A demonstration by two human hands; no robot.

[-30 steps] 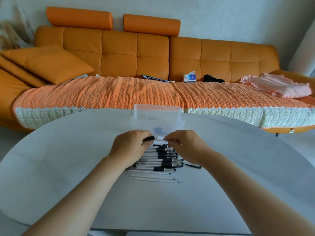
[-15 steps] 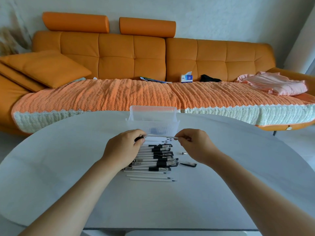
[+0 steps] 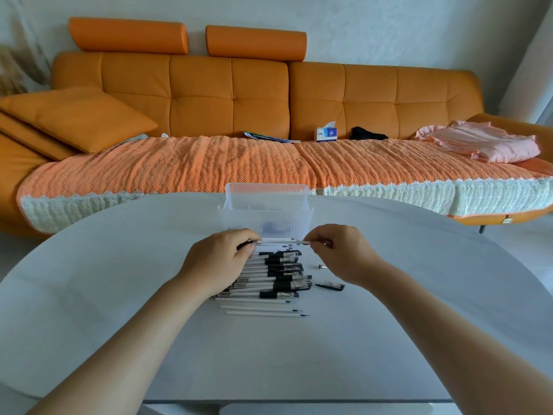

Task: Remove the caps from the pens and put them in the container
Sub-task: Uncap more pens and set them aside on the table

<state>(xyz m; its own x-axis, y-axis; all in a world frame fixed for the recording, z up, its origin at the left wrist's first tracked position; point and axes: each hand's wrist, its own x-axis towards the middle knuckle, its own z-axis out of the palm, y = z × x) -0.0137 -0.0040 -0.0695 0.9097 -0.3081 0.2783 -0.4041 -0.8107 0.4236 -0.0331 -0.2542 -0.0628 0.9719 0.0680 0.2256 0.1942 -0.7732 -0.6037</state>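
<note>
A thin white pen [image 3: 281,241] stretches level between my hands, just in front of the clear plastic container [image 3: 266,214]. My left hand [image 3: 221,262] grips a black piece at the pen's left end, which looks like its cap [image 3: 244,244]. My right hand [image 3: 338,253] pinches the pen's right end. Below my hands a pile of capped white-and-black pens [image 3: 275,277] lies on the white table [image 3: 119,280]. Three bare white pens [image 3: 263,310] lie at the pile's near edge.
A loose black cap [image 3: 329,286] and a small dark tip piece [image 3: 320,266] lie right of the pile. An orange sofa [image 3: 209,163] runs behind the table, with a cushion, a tissue box and pink cloth on it.
My hands have drawn apart, so more of the white pen shows between them. My right hand moved to the right. The view shifted slightly.
</note>
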